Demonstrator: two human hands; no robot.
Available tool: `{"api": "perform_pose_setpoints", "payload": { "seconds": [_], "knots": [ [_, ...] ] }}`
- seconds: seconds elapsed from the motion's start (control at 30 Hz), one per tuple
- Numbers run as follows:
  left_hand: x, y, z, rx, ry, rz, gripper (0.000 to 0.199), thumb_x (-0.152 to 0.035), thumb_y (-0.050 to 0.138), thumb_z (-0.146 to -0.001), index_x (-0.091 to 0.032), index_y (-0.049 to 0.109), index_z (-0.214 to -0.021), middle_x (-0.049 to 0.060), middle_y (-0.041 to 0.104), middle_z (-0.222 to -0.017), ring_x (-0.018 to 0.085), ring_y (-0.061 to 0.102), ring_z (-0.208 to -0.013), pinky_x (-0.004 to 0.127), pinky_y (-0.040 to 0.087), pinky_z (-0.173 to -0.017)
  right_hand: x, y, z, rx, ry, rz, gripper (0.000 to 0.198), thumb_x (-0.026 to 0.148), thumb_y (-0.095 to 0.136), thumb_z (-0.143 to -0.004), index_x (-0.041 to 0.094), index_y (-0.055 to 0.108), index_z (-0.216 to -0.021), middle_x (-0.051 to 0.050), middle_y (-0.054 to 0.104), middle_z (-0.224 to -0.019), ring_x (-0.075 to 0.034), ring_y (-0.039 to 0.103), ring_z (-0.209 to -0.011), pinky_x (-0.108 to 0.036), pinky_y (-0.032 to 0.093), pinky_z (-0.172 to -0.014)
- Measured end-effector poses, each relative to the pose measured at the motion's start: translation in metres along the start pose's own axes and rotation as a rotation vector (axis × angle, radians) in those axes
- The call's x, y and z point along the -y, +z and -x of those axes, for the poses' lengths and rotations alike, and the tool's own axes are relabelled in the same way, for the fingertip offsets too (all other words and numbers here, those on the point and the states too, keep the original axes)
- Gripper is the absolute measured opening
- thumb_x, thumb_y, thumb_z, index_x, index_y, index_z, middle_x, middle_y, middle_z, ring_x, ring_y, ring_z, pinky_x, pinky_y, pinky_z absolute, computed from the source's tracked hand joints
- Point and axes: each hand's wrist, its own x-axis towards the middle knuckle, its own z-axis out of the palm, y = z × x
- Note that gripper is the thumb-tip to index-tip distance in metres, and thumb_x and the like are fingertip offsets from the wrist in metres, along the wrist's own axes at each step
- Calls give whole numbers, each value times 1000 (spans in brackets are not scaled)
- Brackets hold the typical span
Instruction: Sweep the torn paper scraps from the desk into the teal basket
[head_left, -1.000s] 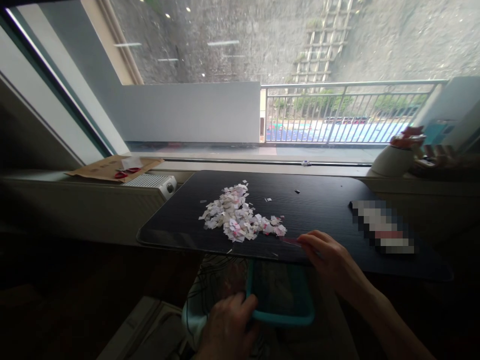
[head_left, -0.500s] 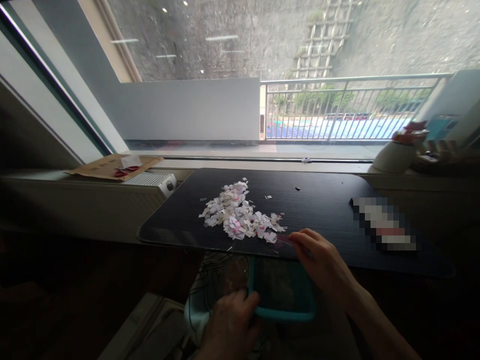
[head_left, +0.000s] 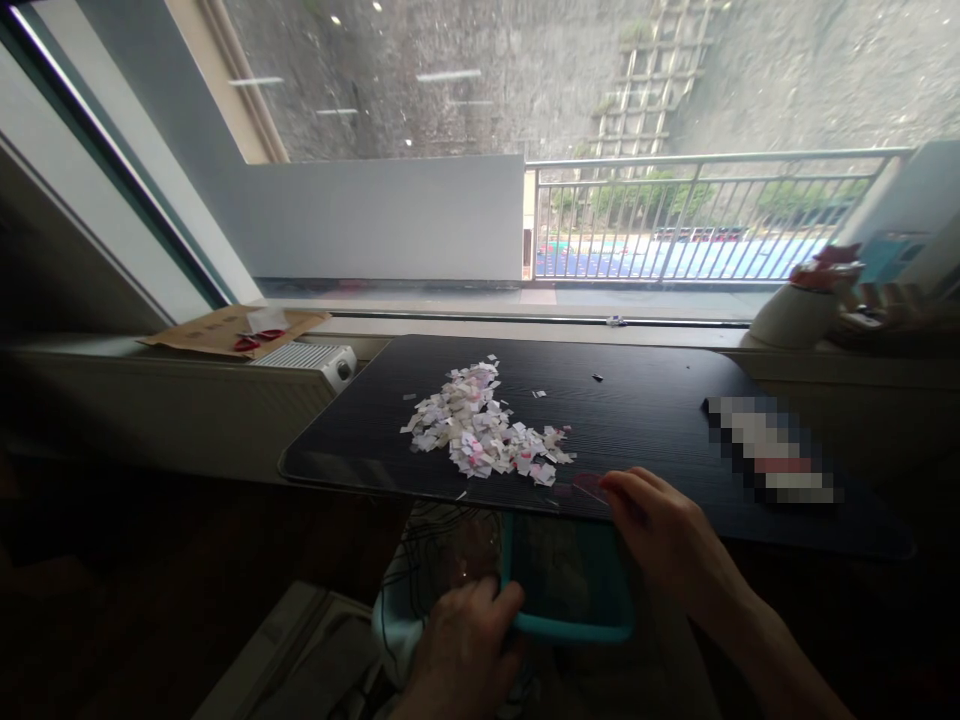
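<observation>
Turquoise bin rim (head_left: 574, 632); white-pink paper scraps (head_left: 472, 420); black tabletop (head_left: 645, 410).

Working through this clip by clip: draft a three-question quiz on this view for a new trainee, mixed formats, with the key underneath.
1. Multiple choice: what is the right hand holding?
A) a brown paper sheet
B) a see-through pinkish piece
C) a white pot
2. True or false: the left hand is at the rim of the turquoise container.
3. Fill in the blank: the heap of paper scraps lies on the black ____.

Key:
1. B, pinched at the fingertips.
2. True.
3. Table.
</observation>
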Motion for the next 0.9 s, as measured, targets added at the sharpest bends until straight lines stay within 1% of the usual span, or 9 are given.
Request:
{"api": "perform_pose_setpoints", "payload": {
  "seconds": [0.1, 0.2, 0.3, 0.43, 0.5, 0.67, 0.8, 0.9],
  "knots": [
    [-8, -3, -1, 63, 29, -11, 17, -18, 54, -78, -24, 55, -93, 3, 57, -90, 23, 55, -83, 32, 41, -72, 9, 7, 6, -19, -17, -37, 19, 21, 44, -89, 21, 62, -94, -4, 63, -85, -15, 60, -73, -26, 47, -65],
    [-18, -5, -2, 125, 81, -12, 20, -17, 55, -75, -24, 56, -93, 3, 57, -92, 23, 54, -85, 32, 41, -72, 22, 12, 8, 16, -35, -89, 19, 20, 43, -89, 21, 61, -93, -4, 62, -82, -15, 60, -74, -25, 47, -66],
    [-26, -6, -5, 156, 110, -23, 23, -16, 56, -72, -23, 56, -94, 4, 58, -92, 25, 54, -85, 34, 42, -73, 25, 13, 5, 8, -19, -93, 19, 19, 43, -89, 21, 62, -93, -4, 63, -83, -15, 60, -75, -25, 47, -68],
    [-29, -9, -8, 151, 138, -22, 21, -18, 56, -74, -23, 56, -95, 5, 59, -92, 25, 56, -86, 35, 43, -75, 22, 19, -2, -48, -29, -51, 19, 20, 44, -89, 21, 62, -93, -4, 63, -84, -16, 60, -75, -26, 47, -67],
    [-29, -8, -9, 142, 145, -21, 22, -20, 57, -74, -23, 56, -96, 5, 59, -92, 25, 56, -87, 36, 43, -75, 25, 25, -4, -26, -47, -63, 18, 19, 45, -88, 21, 62, -92, -4, 63, -83, -16, 60, -76, -26, 47, -68],
    [-26, -5, -7, 115, 129, -21, 21, -21, 57, -75, -23, 56, -97, 5, 59, -93, 26, 56, -88, 37, 44, -76, 43, 38, -6, 49, -76, -131, 19, 19, 44, -89, 21, 63, -94, -4, 63, -84, -16, 59, -77, -25, 47, -68],
    [-22, -3, -4, 75, 136, -2, 17, -22, 56, -77, -23, 55, -95, 4, 59, -92, 26, 56, -87, 37, 45, -74, 48, 35, -8, 42, -65, -148, 18, 19, 45, -89, 20, 63, -92, -3, 62, -83, -15, 58, -76, -25, 45, -67],
    [-20, -2, -3, 52, 135, -5, 17, -23, 56, -78, -24, 55, -95, 4, 59, -91, 26, 57, -86, 37, 45, -74, 49, 31, -9, 68, -70, -152, 17, 19, 46, -88, 20, 63, -88, -3, 61, -81, -15, 57, -74, -24, 44, -66]
  ]
}}
